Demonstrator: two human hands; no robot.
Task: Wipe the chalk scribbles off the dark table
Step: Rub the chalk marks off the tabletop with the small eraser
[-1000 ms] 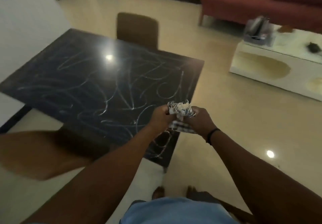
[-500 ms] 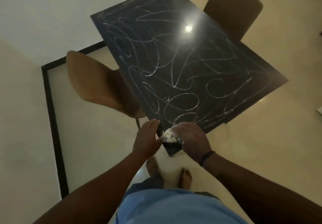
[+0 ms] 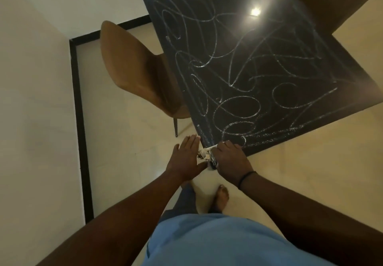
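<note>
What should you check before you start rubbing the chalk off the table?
1. Cloth on the table: ok. The cloth sits at the near corner of the dark table.
2. Hand on the cloth: ok. The right hand presses on it from above.
3. Other hand out of the way: ok. The left hand is flat and open beside the corner, holding nothing.
4. Chalk left to wipe: ok. The chalk scribbles cover the top.
5. Room to wipe: ok. Nothing stands on the visible tabletop.
6. Cloth damp or dry: cannot tell.
</note>
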